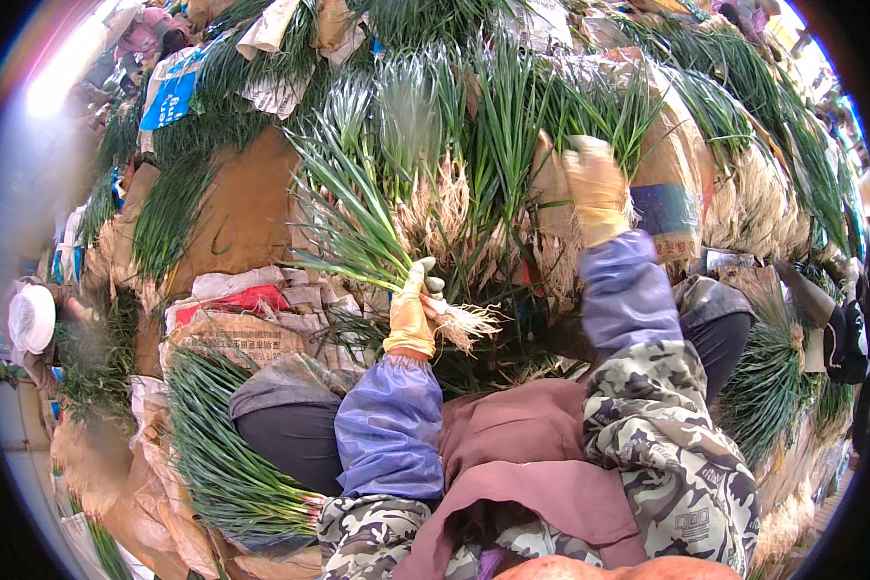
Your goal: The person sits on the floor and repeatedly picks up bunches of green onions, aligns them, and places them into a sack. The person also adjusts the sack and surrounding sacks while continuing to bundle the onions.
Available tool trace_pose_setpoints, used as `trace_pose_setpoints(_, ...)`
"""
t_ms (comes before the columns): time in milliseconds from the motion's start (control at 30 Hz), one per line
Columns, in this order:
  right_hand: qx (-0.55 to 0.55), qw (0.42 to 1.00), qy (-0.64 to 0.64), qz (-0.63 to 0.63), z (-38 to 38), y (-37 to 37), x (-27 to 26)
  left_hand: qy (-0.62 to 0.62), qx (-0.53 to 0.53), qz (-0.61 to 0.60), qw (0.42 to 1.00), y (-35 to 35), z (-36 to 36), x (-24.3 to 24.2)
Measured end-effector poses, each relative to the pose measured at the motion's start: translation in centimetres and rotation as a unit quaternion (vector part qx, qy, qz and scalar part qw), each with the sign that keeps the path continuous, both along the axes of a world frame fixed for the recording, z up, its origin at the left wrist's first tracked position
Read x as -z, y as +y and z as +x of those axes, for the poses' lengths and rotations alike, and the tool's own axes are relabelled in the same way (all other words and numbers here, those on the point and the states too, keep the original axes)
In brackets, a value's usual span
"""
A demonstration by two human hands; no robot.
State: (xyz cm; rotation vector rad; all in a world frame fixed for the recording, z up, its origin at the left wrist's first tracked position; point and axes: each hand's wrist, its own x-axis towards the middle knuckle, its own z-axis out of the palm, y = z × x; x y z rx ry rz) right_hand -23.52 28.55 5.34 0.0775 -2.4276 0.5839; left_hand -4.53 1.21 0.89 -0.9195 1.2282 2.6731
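Observation:
My left hand, in a pale yellow glove, is closed around a bunch of long-leaved green plants. Their leaves fan up and left, while the pale bare roots stick out to the right below my fingers. My right hand, in a similar glove, is blurred over the right end of a row of upright plants. Whether its fingers hold anything cannot be made out. More pale roots hang at the row's lower edge, just beyond my left hand.
A larger bundle of the same plants lies beside my left leg. Printed sacks are spread ahead of it, near a brown sheet. A brown sack stands beyond my right hand. Someone in a white hat is at far left.

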Motion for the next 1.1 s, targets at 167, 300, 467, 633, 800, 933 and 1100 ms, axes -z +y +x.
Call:
trace_pose_setpoints(167, -0.161, 0.932, -0.280, -0.163, -5.4, -10.5, 9.8, 0.032, 0.037, 0.021, 0.999, 1.9, -1.2, -0.4)
trace_pose_setpoints(300, -0.337, 0.758, -0.230, -0.509, -4.4, -15.3, 7.2, 0.016, 0.002, 0.016, 1.000, 0.9, -0.6, -1.4)
trace_pose_setpoints(467, -0.244, 0.777, -0.328, -0.478, -3.2, -10.4, 5.0, -0.003, 0.021, 0.023, 1.000, 0.9, -0.6, -1.7)
trace_pose_setpoints(633, -0.214, 0.846, -0.253, -0.417, -5.7, -12.4, 6.5, -0.013, -0.020, 0.010, 1.000, 1.8, -1.3, -1.5)
trace_pose_setpoints(800, -0.094, 0.907, -0.393, -0.118, -6.3, -16.1, 6.8, -0.026, -0.007, 0.001, 1.000, 1.6, -0.8, -1.2)
trace_pose_setpoints(933, -0.146, 0.857, -0.492, -0.054, -7.8, -13.7, 3.3, -0.018, -0.006, 0.000, 1.000, 1.3, -1.1, -1.0)
trace_pose_setpoints(1100, -0.333, 0.710, -0.400, -0.475, -4.3, -7.1, 4.9, 0.010, 0.003, 0.003, 1.000, 1.7, -1.3, -1.2)
